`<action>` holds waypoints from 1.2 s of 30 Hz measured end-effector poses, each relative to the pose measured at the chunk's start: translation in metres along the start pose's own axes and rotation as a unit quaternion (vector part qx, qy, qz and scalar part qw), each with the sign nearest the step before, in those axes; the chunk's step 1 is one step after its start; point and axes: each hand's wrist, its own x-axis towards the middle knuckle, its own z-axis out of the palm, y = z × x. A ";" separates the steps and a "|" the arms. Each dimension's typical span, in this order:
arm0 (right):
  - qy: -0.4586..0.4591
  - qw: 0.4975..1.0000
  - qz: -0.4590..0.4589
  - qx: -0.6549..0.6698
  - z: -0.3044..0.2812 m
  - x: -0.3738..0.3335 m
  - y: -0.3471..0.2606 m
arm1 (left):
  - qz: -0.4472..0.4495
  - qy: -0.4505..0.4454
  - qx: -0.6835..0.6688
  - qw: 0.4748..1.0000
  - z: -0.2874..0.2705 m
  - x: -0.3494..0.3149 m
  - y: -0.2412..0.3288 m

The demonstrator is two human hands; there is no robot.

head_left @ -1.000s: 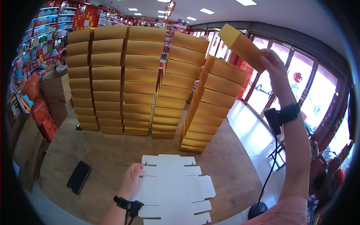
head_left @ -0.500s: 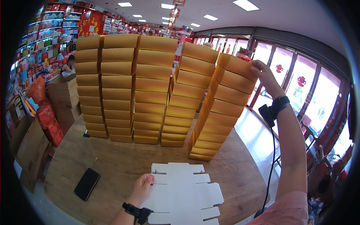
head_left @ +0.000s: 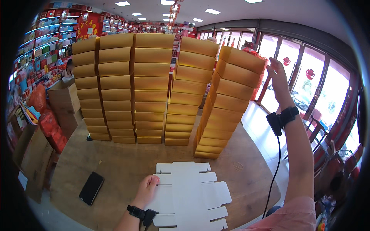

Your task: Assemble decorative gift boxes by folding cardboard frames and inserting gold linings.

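Note:
Flat on the table lies an unfolded white cardboard box blank (head_left: 189, 196) with slotted flaps along its sides. My left hand (head_left: 147, 188) is closed on the blank's left edge, the thumb side lying near its upper corner. Beyond it rise several tall stacks of gold boxes (head_left: 154, 81) side by side. The rightmost gold stack (head_left: 227, 100) stands nearer and leans to the right. Beside the top of that stack, my right hand (head_left: 278, 77) is raised with its fingers apart, holding nothing and clear of the boxes.
A black phone (head_left: 91, 188) lies at the left of the wooden table (head_left: 115, 165). A rubber band (head_left: 238, 166) rests to the right. Cardboard boxes (head_left: 65, 96) and red bags (head_left: 52, 127) stand on the left. A cable (head_left: 274, 173) hangs from my right wrist.
My right hand has let go of the top of the rightmost gold stack and moved slightly right, fingers opening. My left hand keeps its place on the white blank. The view has shifted slightly.

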 end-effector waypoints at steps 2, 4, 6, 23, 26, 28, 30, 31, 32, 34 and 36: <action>0.041 0.992 0.053 0.111 0.004 -0.042 0.022 | -0.017 0.000 -0.004 1.000 -0.004 -0.002 0.004; 0.032 0.968 0.135 0.209 0.016 -0.102 0.040 | -0.046 -0.021 0.001 0.999 -0.016 0.004 -0.001; -0.027 0.928 0.259 0.265 0.035 -0.180 0.057 | -0.037 -0.017 0.082 0.996 -0.026 0.007 0.006; 0.027 0.447 0.598 0.665 0.096 -0.382 0.114 | 0.223 -0.352 0.701 0.578 0.159 0.099 0.102; 0.013 0.477 0.563 0.675 0.093 -0.380 0.112 | 0.193 -0.279 0.776 0.532 0.182 0.130 0.087; 0.011 0.492 0.553 0.672 0.091 -0.379 0.113 | 0.202 -0.235 0.782 0.541 0.182 0.150 0.069; 0.003 0.500 0.554 0.665 0.091 -0.378 0.112 | 0.037 -0.217 0.766 0.603 0.172 0.169 0.059; 0.009 0.500 0.562 0.658 0.090 -0.376 0.109 | 0.028 -0.184 0.747 0.638 0.167 0.171 0.052; 0.010 0.499 0.560 0.662 0.091 -0.374 0.108 | 0.030 -0.183 0.750 0.635 0.163 0.175 0.046; 0.009 0.497 0.576 0.649 0.091 -0.375 0.109 | -0.047 -0.192 0.706 0.680 0.166 0.181 0.041; 0.011 0.491 0.579 0.651 0.091 -0.376 0.109 | -0.035 -0.203 0.713 0.670 0.176 0.180 0.033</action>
